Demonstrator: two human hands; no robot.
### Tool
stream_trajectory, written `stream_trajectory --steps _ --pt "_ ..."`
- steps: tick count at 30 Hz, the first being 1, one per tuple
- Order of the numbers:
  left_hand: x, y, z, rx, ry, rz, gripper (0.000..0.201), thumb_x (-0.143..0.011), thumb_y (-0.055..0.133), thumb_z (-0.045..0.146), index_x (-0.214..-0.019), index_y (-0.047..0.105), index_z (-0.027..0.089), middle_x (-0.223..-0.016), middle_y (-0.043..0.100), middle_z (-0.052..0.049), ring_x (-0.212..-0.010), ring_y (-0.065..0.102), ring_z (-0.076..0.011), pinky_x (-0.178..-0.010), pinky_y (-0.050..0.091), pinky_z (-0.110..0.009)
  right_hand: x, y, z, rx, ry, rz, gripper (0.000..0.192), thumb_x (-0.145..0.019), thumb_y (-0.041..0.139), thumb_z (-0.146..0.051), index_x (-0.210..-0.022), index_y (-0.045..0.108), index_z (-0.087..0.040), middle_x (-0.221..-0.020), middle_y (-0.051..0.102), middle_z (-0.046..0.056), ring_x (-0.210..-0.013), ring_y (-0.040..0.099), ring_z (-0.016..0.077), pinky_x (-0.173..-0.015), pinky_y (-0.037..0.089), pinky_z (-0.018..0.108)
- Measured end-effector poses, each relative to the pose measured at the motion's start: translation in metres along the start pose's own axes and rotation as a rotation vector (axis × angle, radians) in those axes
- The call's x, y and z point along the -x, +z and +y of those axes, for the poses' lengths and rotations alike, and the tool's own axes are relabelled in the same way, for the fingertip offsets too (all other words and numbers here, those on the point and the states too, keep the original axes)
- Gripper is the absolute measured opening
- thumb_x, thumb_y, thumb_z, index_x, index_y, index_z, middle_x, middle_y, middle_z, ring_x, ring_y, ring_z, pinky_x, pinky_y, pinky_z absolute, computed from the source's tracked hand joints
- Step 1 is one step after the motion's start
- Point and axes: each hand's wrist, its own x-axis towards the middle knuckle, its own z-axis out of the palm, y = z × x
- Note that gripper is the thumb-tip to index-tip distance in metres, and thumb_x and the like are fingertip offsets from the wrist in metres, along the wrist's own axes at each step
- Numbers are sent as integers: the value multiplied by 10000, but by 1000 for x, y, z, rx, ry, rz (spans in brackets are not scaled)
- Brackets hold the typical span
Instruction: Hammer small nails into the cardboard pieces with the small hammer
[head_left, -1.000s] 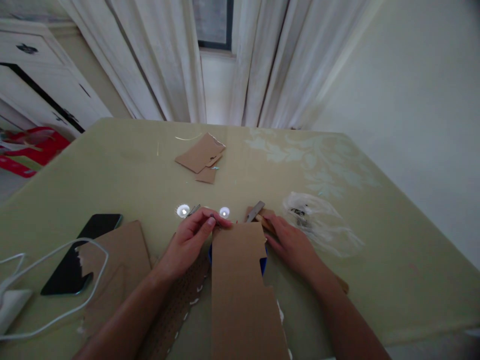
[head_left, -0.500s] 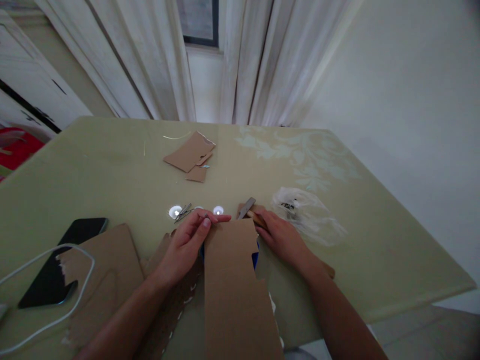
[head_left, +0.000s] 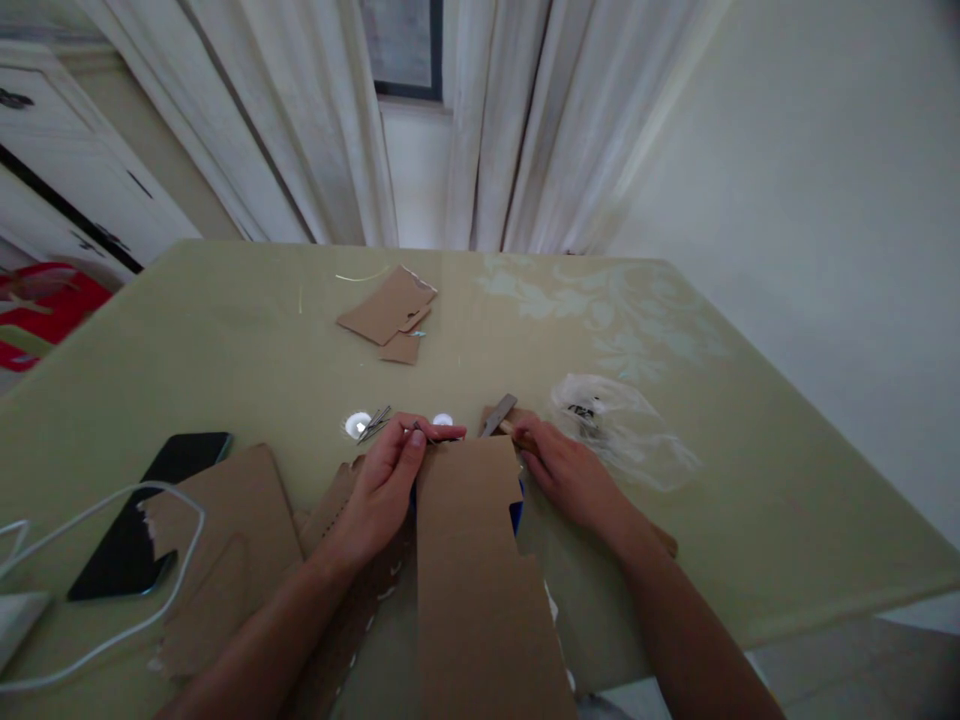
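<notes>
Both of your hands have stayed by the top of the card since a moment ago, and only the view slid a bit. On the big pale green table (head_left: 750,520), the long brown cardboard strip (head_left: 472,560) lies between your arms. Your left hand (head_left: 386,490) is pinched shut on a tiny thin metal nail (head_left: 417,427) at the strip's top edge. Your right hand (head_left: 571,478) is curled around the wooden handle of a small hammer (head_left: 498,414), whose grey head pokes out just past the strip.
</notes>
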Motion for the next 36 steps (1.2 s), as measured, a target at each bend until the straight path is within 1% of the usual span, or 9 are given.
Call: stream_trajectory --steps 4,7,10,13,17,28,31,33,36 --pt "1 2 1 -2 -15 -4 321 -1127 533 582 -1065 611 277 -1298 830 -81 -1170 718 -256 -1034 529 -425 0 -2 -4 -30 8 2 265 -1117 465 -247 -1363 562 -256 -1323 719 103 -1156 727 304 -962 543 417" --pt "2 3 0 -13 28 -8 301 -1135 525 565 -1073 600 280 -1282 836 -76 -1153 725 -248 -1028 535 -424 0 -1 -5 -49 53 30 278 -1119 516 -274 -1392 548 -232 -1285 732 108 -1145 729 306 -982 543 427" --pt "3 3 -1 -77 95 -3 275 -1153 503 526 -1092 599 276 -1270 838 -80 -1141 732 -239 -1021 538 -418 -2 0 -6 23 110 59 219 -1107 575 -292 -1299 609 -194 -1264 694 137 -1137 713 311 -977 546 425" --pt "3 3 -2 -145 135 6 261 -1170 472 486 -1109 603 269 -1273 833 -85 -1124 738 -228 -995 536 -401 -4 -1 -9 116 153 47 172 -1107 598 -308 -1215 656 -188 -1245 661 136 -1074 713 297 -891 558 393" --pt "4 3 -2 -180 141 12 247 -1176 464 457 -1118 606 263 -1277 828 -87 -1124 740 -227 -985 531 -396 -4 -6 -12 198 201 54 163 -1104 623 -312 -1213 672 -200 -1220 672 116 -997 725 286 -798 547 369" --pt "4 3 2 -188 137 29 248 -1165 473 438 -1091 629 260 -1223 837 -81 -1124 744 -245 -1025 534 -422 -4 -3 -9 210 166 117 84 -1056 667 -273 -1099 714 -219 -1125 706 118 -1014 692 309 -832 532 393" --pt "4 3 1 -193 138 25 246 -1166 473 443 -1102 628 263 -1227 836 -79 -1128 742 -247 -1032 534 -429 -5 -5 -6 151 152 134 87 -1046 669 -264 -1078 726 -207 -1129 713 122 -1053 681 312 -874 531 405" --pt "4 2 0 -199 126 25 255 -1166 472 455 -1123 633 262 -1240 832 -81 -1142 737 -250 -1034 529 -432 -4 -10 -5 36 134 187 107 -1040 688 -296 -1075 734 -206 -1105 723 109 -1040 679 295 -898 528 405" --pt "5 3 -2 -185 101 42 273 -1166 472 479 -1131 632 261 -1264 824 -86 -1158 732 -251 -1019 529 -424 -1 -22 -5 -261 111 221 219 -1050 695 -421 -1090 747 -212 -964 727 57 -872 664 232 -799 519 357"
